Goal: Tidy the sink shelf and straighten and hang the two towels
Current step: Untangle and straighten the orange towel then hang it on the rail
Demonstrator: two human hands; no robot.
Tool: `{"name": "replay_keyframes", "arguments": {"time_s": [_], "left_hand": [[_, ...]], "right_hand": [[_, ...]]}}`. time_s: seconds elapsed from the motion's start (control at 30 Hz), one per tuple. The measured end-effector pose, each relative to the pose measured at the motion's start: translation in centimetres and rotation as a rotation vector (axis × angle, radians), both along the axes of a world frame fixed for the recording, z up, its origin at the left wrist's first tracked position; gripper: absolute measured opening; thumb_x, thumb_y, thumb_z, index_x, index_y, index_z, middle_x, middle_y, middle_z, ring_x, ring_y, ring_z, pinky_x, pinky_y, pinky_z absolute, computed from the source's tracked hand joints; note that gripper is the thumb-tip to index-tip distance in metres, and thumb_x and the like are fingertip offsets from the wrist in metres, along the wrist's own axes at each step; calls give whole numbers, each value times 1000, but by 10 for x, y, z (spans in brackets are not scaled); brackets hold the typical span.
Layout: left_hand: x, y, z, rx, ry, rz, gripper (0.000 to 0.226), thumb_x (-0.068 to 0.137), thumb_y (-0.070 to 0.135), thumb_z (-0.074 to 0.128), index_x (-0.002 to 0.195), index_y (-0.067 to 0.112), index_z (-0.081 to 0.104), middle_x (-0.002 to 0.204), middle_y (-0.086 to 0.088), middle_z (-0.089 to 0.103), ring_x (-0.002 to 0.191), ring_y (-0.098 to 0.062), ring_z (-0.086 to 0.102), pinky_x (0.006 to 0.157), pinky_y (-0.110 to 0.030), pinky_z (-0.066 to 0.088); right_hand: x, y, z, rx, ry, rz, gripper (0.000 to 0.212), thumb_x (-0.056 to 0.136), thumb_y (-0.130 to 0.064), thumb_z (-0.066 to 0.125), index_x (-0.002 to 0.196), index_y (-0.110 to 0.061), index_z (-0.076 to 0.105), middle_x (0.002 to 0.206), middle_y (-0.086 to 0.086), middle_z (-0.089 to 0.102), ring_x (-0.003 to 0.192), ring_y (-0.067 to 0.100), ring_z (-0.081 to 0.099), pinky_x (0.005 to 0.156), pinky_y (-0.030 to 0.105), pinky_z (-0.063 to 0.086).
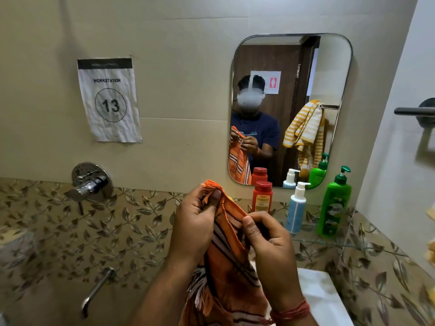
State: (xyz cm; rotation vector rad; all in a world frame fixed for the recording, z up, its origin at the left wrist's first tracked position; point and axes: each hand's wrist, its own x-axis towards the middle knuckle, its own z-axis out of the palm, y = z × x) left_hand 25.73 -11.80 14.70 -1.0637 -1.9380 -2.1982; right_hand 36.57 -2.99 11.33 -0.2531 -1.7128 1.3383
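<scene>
While both hands work along its top hem, orange towel (226, 274) hangs above the sink | left hand (195, 222) pinches fringed corner | right hand (268, 241) pinches hem nearby, probably to spread the edge straight.

My left hand (193, 222) and right hand (270, 252) are raised together before me, fingers (249, 225) curled and pinching, forearms angled up.

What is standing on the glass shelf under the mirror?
On the glass shelf stand a red bottle, a blue pump bottle and a green pump bottle. The orange towel hides the shelf's left end.
</scene>
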Motion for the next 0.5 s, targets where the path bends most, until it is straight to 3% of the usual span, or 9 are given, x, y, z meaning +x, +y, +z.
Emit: {"name": "replay_keyframes", "arguments": {"time_s": [0.07, 0.2, 0.3, 0.37, 0.43, 0.5], "left_hand": [[-1, -1, 0, -20, 31, -15, 17, 99, 28, 58, 84, 23, 65, 72, -10, 68, 65, -30, 68, 62, -50, 57], [0, -5, 1, -77, 75, -44, 23, 92, 39, 58, 82, 21, 65, 69, -3, 69, 61, -18, 68, 58, -41, 56], [4, -5, 1, -98, 105, -56, 25, 92, 39, 57, 84, 18, 67, 75, -3, 72, 68, -18, 70, 63, -39, 57], [6, -3, 3, -83, 109, -44, 23, 95, 36, 57, 81, 19, 64, 71, -1, 69, 60, -12, 65, 56, -31, 54], [6, -1, 6, -67, 107, -12, 23, 98, 32, 57, 80, 19, 63, 65, 1, 65, 54, -7, 58, 49, -23, 46], [5, 0, 5, -59, 102, 7, 23, 99, 31, 57, 80, 20, 62, 61, 5, 61, 53, -5, 56, 48, -20, 44]], "right_hand": [[5, 2, 4, -50, 8, 71, 19, 93, -26, 57, 82, -18, 70, 79, 8, 67, 74, 25, 64, 62, 35, 54], [17, 21, 13, 80, -101, 84, 20, 97, -23, 57, 80, -21, 69, 77, 8, 68, 78, 30, 67, 74, 55, 58], [22, 25, 17, 51, -43, 79, 23, 95, -35, 55, 79, -22, 65, 72, 3, 63, 71, 23, 64, 67, 46, 57], [19, 19, 14, 69, -23, 43, 20, 96, -36, 52, 83, -25, 62, 71, 1, 61, 66, 20, 61, 59, 42, 54], [16, 15, 7, 208, -47, -14, 9, 98, -36, 51, 98, -33, 59, 76, 2, 62, 61, 20, 60, 52, 44, 53], [15, 14, 0, 379, -46, -33, 11, 100, -33, 51, 107, -39, 55, 85, -7, 63, 64, 10, 61, 52, 28, 52]]}}
